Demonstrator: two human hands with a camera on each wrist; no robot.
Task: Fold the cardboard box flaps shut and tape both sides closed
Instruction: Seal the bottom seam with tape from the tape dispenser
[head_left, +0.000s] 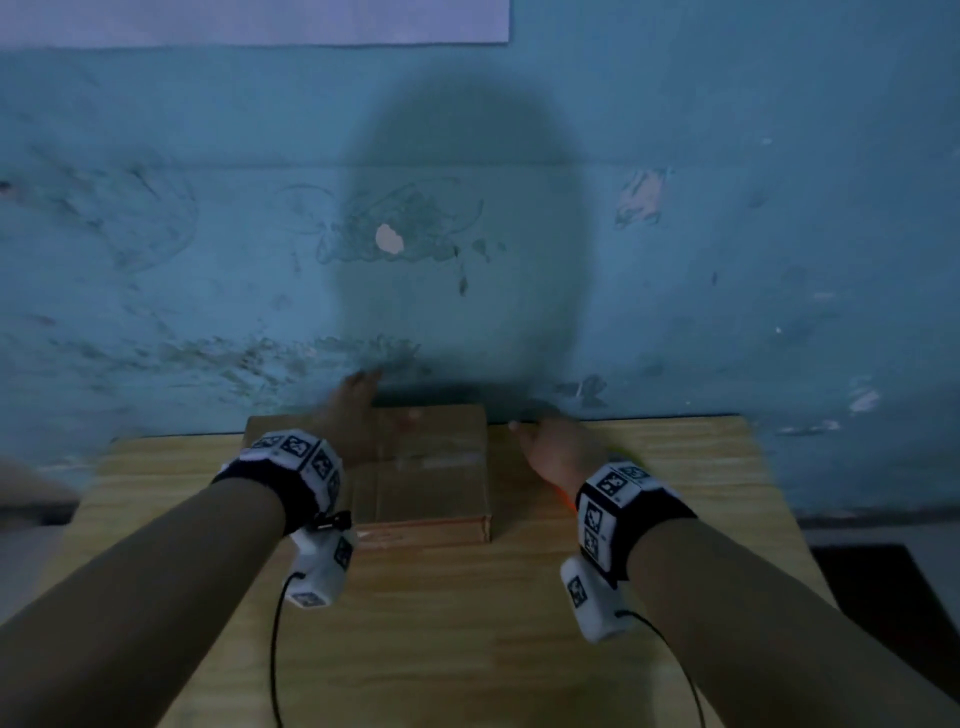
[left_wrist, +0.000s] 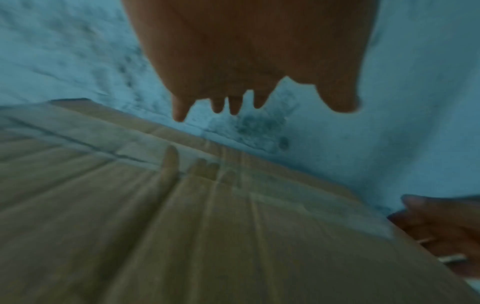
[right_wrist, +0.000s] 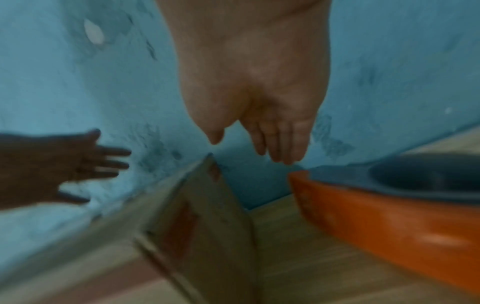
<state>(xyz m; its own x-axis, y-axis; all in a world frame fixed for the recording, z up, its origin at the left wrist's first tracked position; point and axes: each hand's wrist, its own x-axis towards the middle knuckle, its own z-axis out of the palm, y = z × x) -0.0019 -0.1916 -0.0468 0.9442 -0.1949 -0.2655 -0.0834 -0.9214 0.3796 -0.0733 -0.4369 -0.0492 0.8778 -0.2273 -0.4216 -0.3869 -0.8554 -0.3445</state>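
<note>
Cardboard box: one, lying flat at the far middle of the wooden table, back edge close to the blue wall. Top flaps already down. Glossy strips run across the top, likely tape; blur prevents certainty. The underside cannot be seen, so whether the second side is done is unknown.

Left hand: fingers spread and straight, gripping nothing, over the box's far left part. The left wrist view shows the fingertips clear of the cardboard, with their reflection on the shiny strip below.

Right hand: fingers extended and relaxed, empty, just beside the box's right edge, not touching it as far as the right wrist view shows. Under and to the right of this hand sits an orange tape dispenser with a dark roll hub, on the table near the box.

Judged step: taking hold of the box by both sides, probably to turn it over for the other face. To do it well:
- Bring both palms onto opposite side walls together, so the box does not skid toward the wall.
- Lift before rotating; the back edge has little room.
- Keep the right wrist clear of the dispenser while swinging.
- Set it down square, seam facing up, dispenser within reach.

Count: one box, one dispenser, one table, two hands, two wrist cameras.
</note>
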